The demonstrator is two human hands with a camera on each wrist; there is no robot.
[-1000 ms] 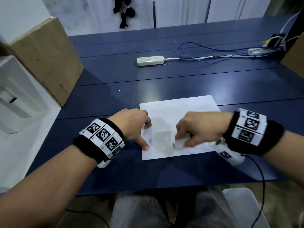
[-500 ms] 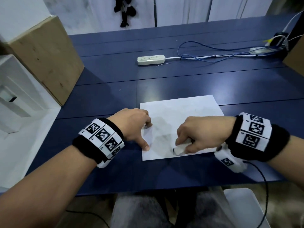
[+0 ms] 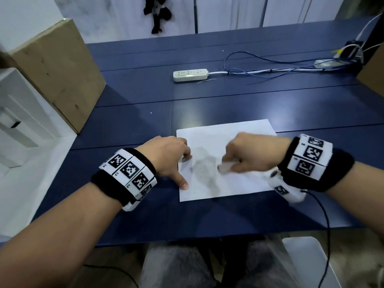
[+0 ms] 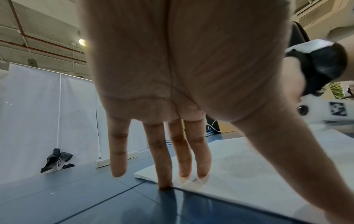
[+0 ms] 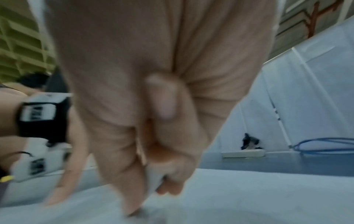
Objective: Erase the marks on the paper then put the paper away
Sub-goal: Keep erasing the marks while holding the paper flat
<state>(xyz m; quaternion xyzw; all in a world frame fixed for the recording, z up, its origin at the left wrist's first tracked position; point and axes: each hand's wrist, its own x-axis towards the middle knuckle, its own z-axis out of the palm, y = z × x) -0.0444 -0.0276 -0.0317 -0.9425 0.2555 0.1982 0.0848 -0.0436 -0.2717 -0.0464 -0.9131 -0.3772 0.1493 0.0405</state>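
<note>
A white sheet of paper (image 3: pixel 226 140) lies flat on the blue table (image 3: pixel 133 121), with a smudged grey patch (image 3: pixel 204 169) in its near left part. My left hand (image 3: pixel 166 156) presses straight fingers (image 4: pixel 184 151) and thumb on the paper's (image 4: pixel 249 166) left edge. My right hand (image 3: pixel 253 152) grips a small white eraser (image 3: pixel 225 167) whose tip touches the sheet beside the grey patch. In the blurred right wrist view the fingers (image 5: pixel 168 171) curl round the eraser (image 5: pixel 152 180) above the paper (image 5: pixel 249 197).
A white power strip (image 3: pixel 190 75) with blue and white cables (image 3: pixel 270 69) lies further back on the table. A cardboard box (image 3: pixel 56 69) stands at the left edge, white shelving (image 3: pixel 14 125) beside it. A black wire (image 3: pixel 324 215) hangs from my right wrist.
My right hand has slid with the eraser across the grey patch, first toward the near edge, now back up and slightly right. The left hand has stayed on the paper's edge.
</note>
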